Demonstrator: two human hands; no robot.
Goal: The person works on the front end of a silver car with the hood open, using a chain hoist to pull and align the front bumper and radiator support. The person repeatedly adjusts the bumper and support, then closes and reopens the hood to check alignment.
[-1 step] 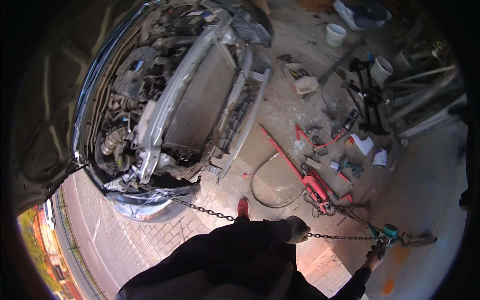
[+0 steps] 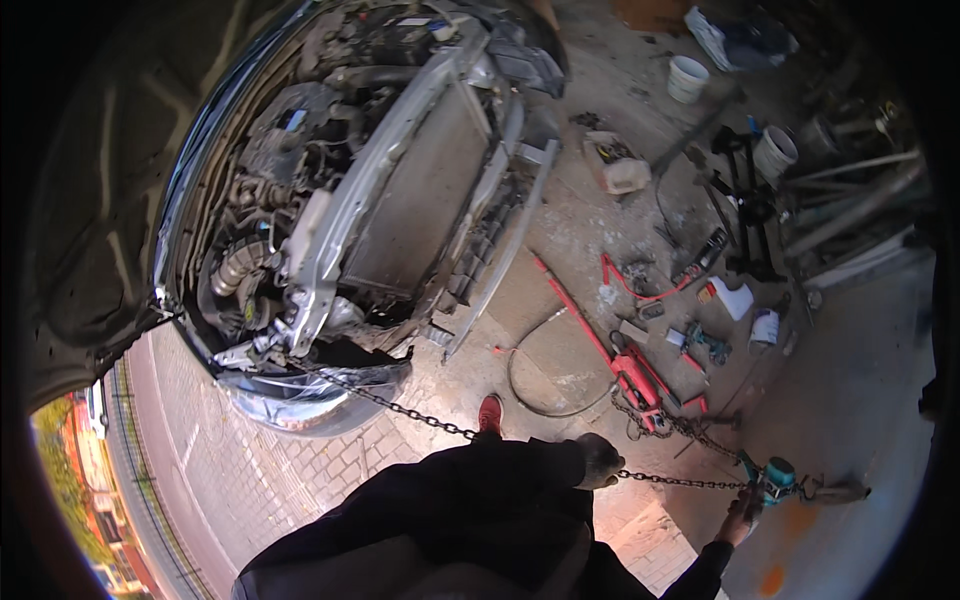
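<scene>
A dark steel chain (image 2: 420, 415) runs from the front corner of a car (image 2: 310, 400), passes behind my left sleeve and continues to a teal chain hoist (image 2: 777, 478). My left hand (image 2: 602, 464), in a greyish glove, is closed on the chain just past the sleeve; its finger detail is hard to see. Against the near side of the hoist, my right hand (image 2: 740, 518) is closed, with its fingertips partly hidden. The hoist hangs taut by the wall, where its far end meets a metal anchor (image 2: 840, 493). More chain lies by a red hydraulic ram (image 2: 636, 378).
The car's hood is raised and its front bare, with the radiator (image 2: 415, 200) showing. Around the ram lie a black hose (image 2: 515, 380), a teal power drill (image 2: 710, 345) and a white container (image 2: 764, 328). Buckets (image 2: 687, 78) and metal bars (image 2: 850, 205) stand farther back.
The view has shifted slightly, so the car and tools sit farther right. My right hand has moved a little left along the hoist's near side. My left hand stays on the chain.
</scene>
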